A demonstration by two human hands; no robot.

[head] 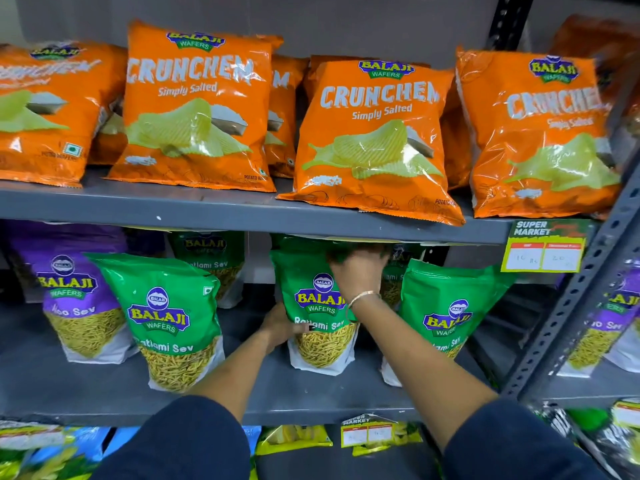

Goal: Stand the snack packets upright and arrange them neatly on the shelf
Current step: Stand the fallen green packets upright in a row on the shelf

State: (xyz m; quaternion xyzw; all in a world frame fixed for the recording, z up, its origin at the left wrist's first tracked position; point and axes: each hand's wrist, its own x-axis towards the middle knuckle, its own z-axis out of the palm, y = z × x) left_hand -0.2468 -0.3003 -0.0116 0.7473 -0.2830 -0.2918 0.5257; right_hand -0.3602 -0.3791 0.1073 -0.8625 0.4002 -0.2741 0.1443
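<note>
A green Ratlami Sev packet (311,306) stands upright in the middle of the grey middle shelf (104,393). My left hand (280,327) grips its lower left side. My right hand (360,271) holds its top right corner, just under the upper shelf's edge. Another green Ratlami Sev packet (169,317) stands to the left, leaning slightly. A third green packet (446,306) stands to the right. More green packets (211,258) sit behind them. A purple Aloo Sev packet (76,299) stands at the far left.
Orange Crunchem wafer bags (374,140) line the upper shelf (242,213), leaning back. A price tag (543,251) hangs from that shelf's right end. A perforated metal upright (581,289) rises at the right. More packets (294,438) lie on the shelf below.
</note>
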